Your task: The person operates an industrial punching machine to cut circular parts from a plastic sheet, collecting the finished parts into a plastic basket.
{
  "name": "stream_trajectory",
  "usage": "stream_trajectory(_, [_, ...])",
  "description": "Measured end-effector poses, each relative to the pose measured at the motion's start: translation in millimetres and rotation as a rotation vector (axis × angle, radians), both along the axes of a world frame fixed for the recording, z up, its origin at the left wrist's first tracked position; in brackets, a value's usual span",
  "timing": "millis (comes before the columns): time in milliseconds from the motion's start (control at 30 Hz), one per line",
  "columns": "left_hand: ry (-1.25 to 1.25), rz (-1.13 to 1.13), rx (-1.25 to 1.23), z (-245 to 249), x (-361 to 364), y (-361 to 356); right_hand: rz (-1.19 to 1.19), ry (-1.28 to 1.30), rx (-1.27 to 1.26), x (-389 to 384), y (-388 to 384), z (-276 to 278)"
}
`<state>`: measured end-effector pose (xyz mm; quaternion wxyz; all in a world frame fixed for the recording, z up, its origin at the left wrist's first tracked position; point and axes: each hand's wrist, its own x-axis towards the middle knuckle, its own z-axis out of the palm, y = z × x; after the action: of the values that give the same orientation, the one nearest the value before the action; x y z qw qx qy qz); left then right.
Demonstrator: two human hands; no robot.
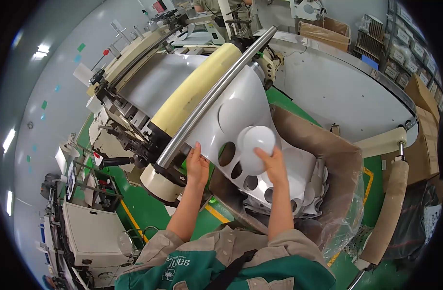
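Observation:
A glossy white sheet [209, 134] with large round cut-outs hangs down from the machine's steel roller. My left hand [197, 169] is at the sheet's left edge, its fingers apart and pointing up, loosely bent. In my right hand [275, 168] is a white round disc [260, 138], pinched between thumb and fingers at its lower right. Another white disc [253, 163] overlaps just beneath it, in front of the sheet. Dark holes show in the sheet below and left of the discs.
The yellow roller [197, 89] and steel bar [216, 94] cross in front of me. Below, a cardboard box [335, 154] with plastic lining holds folded sheet waste. A padded arm [388, 208] stands right, a white cabinet [93, 234] left. A person [221, 9] is behind the machine.

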<state>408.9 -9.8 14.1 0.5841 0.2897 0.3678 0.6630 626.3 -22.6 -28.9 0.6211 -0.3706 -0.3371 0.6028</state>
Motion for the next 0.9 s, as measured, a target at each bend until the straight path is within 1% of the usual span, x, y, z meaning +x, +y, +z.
stream_trajectory(33, [0.019,-0.022,-0.006,-1.4,2.5,-3.9,0.007,-0.085,0.021,-12.3,-0.2,16.5])
stream_trajectory(67, [0.017,-0.022,-0.048,-4.9,5.3,-7.3,0.047,-0.092,0.09,-25.5,8.5,11.6])
stream_trajectory(133, [0.048,-0.097,-0.09,-16.7,9.5,-17.2,0.123,-0.234,0.093,-41.8,17.9,10.5])
stream_trajectory(233, [-0.04,-0.084,-0.125,-18.8,26.3,-27.8,0.195,-0.18,0.001,-55.6,20.9,15.8])
stream_trajectory(367, [0.074,-0.189,-0.131,-33.9,9.7,-22.6,0.217,0.131,-0.03,-52.0,15.2,-5.0])
stream_trajectory(467, [0.073,-0.13,-0.127,-3.1,22.1,-23.8,-0.049,0.383,-0.072,-26.6,5.5,-28.7])
stream_trajectory(533, [0.078,-0.076,-0.084,2.2,15.5,-15.8,-0.103,0.38,-0.127,4.7,1.6,-54.8])
stream_trajectory(600, [0.066,-0.046,-0.031,5.3,6.6,-5.7,-0.137,0.409,-0.102,27.2,-2.6,-61.6])
stream_trajectory(667, [0.013,-0.027,0.01,14.3,4.2,-0.2,-0.157,0.356,-0.072,32.1,-7.9,-41.4])
stream_trajectory(767, [0.011,-0.037,0.044,15.5,-2.3,6.3,-0.109,0.109,-0.004,15.9,-2.4,-17.3])
stream_trajectory(800, [0.001,-0.051,0.041,15.1,-1.6,5.5,-0.063,0.032,0.036,7.0,2.4,-11.0])
stream_trajectory(867, [-0.008,-0.044,0.012,10.9,-1.2,3.4,0.042,-0.144,0.033,-9.5,4.4,26.8])
stream_trajectory(900, [-0.008,-0.044,-0.023,9.9,-1.6,1.7,0.066,-0.169,0.105,-20.9,11.7,26.5])
